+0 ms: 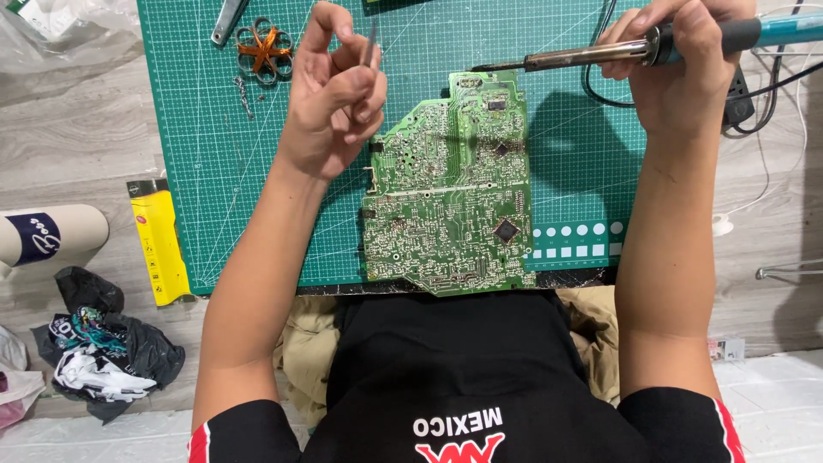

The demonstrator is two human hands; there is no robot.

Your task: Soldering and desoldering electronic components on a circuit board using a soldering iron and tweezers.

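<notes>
A green circuit board (pixel 450 189) lies on a green cutting mat (pixel 214 171), solder side up. My right hand (pixel 677 60) grips a soldering iron (pixel 600 56) with a teal handle; its tip points left and hovers just above the board's far edge. My left hand (pixel 330 99) is raised over the mat to the left of the board, fingers pinched on a thin metal piece (pixel 370 47), likely tweezers or solder.
A coil of copper wire (pixel 264 47) and a metal tool (pixel 227 21) lie at the mat's far left. A yellow package (pixel 159 240) sits beside the mat, with a white cylinder (pixel 51 233) and black plastic bags (pixel 103 343) further left. Black cables (pixel 754 94) run at right.
</notes>
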